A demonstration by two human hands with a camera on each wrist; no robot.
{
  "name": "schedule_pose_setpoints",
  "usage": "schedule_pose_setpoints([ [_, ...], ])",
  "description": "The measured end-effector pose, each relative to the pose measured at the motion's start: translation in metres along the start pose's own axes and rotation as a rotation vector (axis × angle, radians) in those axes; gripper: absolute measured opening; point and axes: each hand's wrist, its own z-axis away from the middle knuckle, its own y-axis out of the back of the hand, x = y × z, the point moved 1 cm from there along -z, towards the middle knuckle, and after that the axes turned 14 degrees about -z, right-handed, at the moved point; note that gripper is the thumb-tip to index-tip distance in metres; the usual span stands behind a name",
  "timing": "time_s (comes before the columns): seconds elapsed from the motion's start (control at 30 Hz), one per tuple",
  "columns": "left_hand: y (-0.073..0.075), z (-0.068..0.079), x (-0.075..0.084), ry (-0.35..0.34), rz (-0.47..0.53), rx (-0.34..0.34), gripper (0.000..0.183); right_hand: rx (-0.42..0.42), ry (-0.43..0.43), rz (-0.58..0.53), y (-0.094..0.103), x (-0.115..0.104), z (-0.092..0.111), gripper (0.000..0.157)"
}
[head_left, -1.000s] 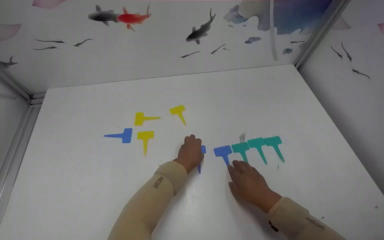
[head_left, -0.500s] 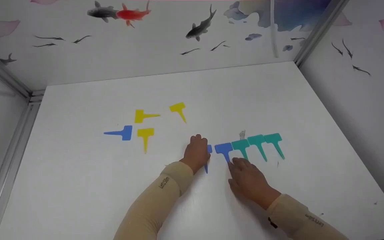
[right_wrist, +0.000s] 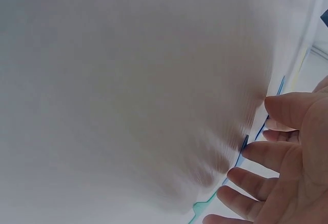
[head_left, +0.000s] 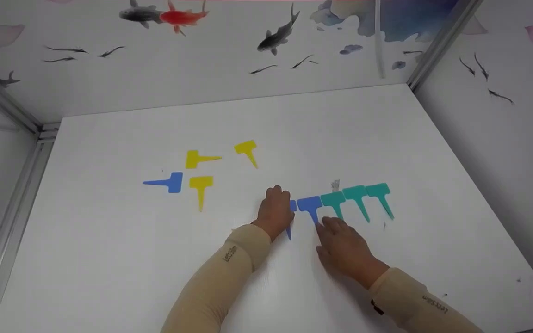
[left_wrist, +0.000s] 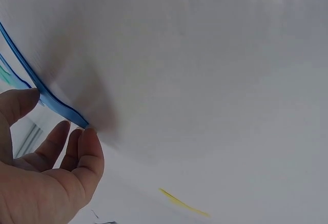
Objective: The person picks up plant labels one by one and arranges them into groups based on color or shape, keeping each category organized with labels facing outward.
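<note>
My left hand (head_left: 274, 212) grips a blue T-shaped plant label (left_wrist: 61, 108) lying on the white table, with the thumb at one edge of its head and fingertips at the other. In the head view this hand covers most of that label. Just right of it lies a second blue plant label (head_left: 310, 203), head nearly in line with the first. My right hand (head_left: 347, 249) rests with fingers extended, a fingertip (right_wrist: 248, 151) right at that second label's stem tip. Three green plant labels (head_left: 355, 192) continue the row to the right, heads side by side and stems toward me.
Three yellow plant labels (head_left: 201, 181) lie apart at the left and middle of the table (head_left: 109, 259). Beside them is another blue label (head_left: 175, 182), stem pointing left. Walls with painted fish (head_left: 278, 37) border the back and sides.
My left hand has slid the blue label rightward, narrowing the gap to the second blue label. The right hand stays by the second label's stem. The other labels lie as before.
</note>
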Motion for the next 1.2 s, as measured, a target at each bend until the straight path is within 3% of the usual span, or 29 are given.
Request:
schedule_pose_setpoints([
  [0.6,-0.005,-0.002,0.000,0.015,0.037,0.017,0.027,-0.011,0.004,0.019,0.001,-0.001,0.000,0.056],
  [0.83,-0.003,0.000,-0.001,0.011,0.062,-0.009,0.034,0.016,0.012,0.014,0.003,-0.010,0.001,0.059],
  [1.03,0.004,0.004,-0.011,0.007,0.046,0.021,0.031,0.061,0.121,0.121,0.002,-0.021,-0.003,0.058],
  [1.2,0.011,0.007,-0.023,0.000,0.049,0.048,0.031,0.055,0.118,0.084,-0.001,-0.027,-0.005,0.054],
])
